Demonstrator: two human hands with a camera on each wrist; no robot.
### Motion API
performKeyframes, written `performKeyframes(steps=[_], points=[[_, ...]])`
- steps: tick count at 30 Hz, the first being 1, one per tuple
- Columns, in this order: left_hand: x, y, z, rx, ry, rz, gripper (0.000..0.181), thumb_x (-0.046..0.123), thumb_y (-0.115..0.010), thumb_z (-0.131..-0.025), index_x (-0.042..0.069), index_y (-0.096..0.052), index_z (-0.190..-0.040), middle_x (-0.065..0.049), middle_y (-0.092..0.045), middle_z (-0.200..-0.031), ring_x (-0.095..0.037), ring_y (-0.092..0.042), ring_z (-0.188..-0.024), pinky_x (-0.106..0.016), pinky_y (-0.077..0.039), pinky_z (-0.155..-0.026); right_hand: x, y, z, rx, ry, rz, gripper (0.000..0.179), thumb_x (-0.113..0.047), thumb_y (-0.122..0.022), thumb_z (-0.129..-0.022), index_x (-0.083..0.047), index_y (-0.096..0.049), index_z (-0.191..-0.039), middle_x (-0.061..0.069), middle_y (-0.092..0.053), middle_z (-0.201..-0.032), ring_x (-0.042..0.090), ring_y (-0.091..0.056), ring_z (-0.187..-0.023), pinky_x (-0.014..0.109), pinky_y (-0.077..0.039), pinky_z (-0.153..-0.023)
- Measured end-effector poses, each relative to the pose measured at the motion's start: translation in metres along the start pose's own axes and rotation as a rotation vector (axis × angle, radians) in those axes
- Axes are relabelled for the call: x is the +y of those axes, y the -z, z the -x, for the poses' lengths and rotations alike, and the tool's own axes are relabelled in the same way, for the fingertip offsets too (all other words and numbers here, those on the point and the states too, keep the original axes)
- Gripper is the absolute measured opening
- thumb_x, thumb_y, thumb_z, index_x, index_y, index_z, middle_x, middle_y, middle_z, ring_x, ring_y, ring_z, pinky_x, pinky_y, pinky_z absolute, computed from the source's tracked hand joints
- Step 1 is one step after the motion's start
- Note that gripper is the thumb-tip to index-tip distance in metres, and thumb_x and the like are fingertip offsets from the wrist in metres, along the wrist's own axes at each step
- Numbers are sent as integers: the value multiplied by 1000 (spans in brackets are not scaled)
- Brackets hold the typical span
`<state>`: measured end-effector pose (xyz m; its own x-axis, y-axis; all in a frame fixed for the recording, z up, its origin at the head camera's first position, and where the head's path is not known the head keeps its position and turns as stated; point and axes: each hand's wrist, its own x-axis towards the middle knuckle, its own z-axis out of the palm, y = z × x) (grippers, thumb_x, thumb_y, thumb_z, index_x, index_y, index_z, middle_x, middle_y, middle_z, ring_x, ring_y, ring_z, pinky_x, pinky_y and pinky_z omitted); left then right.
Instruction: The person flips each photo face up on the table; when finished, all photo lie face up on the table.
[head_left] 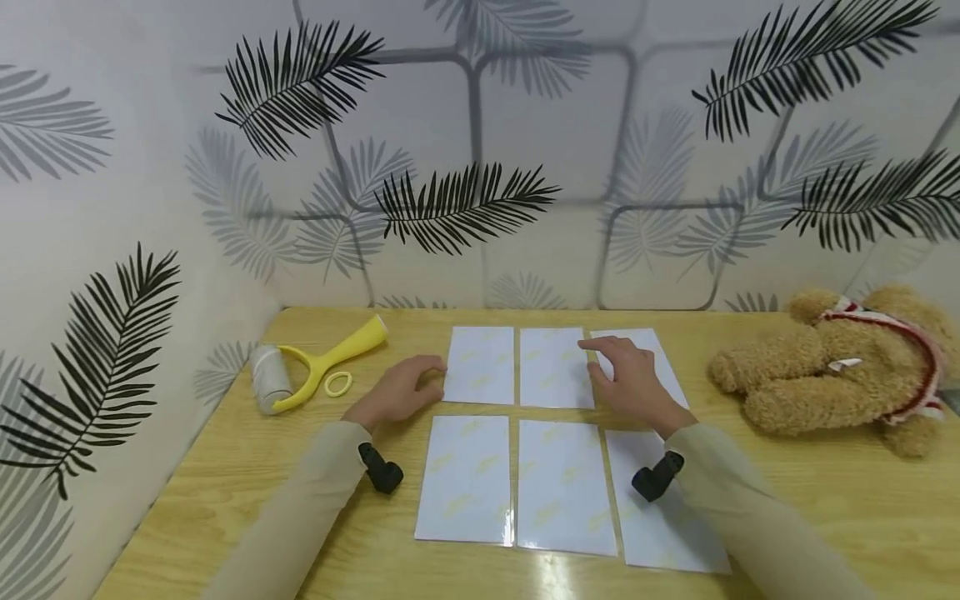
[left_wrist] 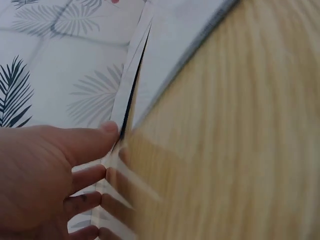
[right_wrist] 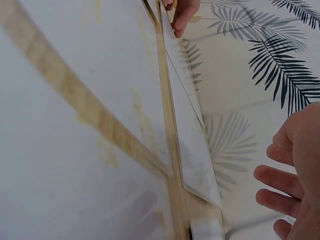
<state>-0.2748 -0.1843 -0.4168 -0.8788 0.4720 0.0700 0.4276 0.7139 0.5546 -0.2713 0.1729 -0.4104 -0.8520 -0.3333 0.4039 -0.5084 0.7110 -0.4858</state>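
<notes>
White glossy cards with faint yellow marks lie flat on the wooden table in two rows of three. My left hand [head_left: 401,390] rests at the left edge of the upper-left card [head_left: 480,367], fingertips down and fingers loosely bent. In the left wrist view its thumb [left_wrist: 107,131] is by a card's edge. My right hand [head_left: 633,375] is over the upper-right card [head_left: 647,337], partly covering it, with its index finger reaching toward the upper-middle card [head_left: 551,367]. Loosely spread fingers [right_wrist: 280,182] show in the right wrist view, holding nothing.
Nearer me lie the lower-left card [head_left: 465,479], lower-middle card [head_left: 562,487] and lower-right card [head_left: 667,525], the last partly under my right forearm. A string spool [head_left: 270,379], yellow slingshot-shaped piece [head_left: 330,358] and yellow ring [head_left: 338,384] sit left; a teddy bear [head_left: 810,367] lies right.
</notes>
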Motion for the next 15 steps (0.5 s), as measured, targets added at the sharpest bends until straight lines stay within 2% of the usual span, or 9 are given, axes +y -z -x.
performKeyframes(steps=[8, 12, 15], points=[[5, -8, -5, 25, 42, -43, 29, 9, -61, -92, -3, -61, -118, -25, -45, -143, -43, -38, -135, -54, -28, -112, -13, -15, -14, -92, -9, -90, 32, -7, -54, -94, 0, -61, -125, 19, -62, -126, 40, -50, -119, 65, -31, -96], [4, -9, -4, 12, 63, -34, 29, 6, -60, -92, -3, -61, -119, -25, -43, -144, -44, -37, -135, -54, -28, -112, -20, -29, -22, -174, -18, -179, 33, -6, -52, -95, 1, -60, -126, 18, -62, -126, 37, -54, -118, 57, -38, -100], [4, -9, -3, 10, 72, -15, 29, 5, -61, -91, -4, -61, -119, -25, -43, -145, -44, -36, -136, -54, -28, -112, -28, -37, -28, -261, -72, -246, 36, -9, -49, -96, 0, -58, -130, 17, -60, -129, 34, -55, -115, 50, -42, -99]])
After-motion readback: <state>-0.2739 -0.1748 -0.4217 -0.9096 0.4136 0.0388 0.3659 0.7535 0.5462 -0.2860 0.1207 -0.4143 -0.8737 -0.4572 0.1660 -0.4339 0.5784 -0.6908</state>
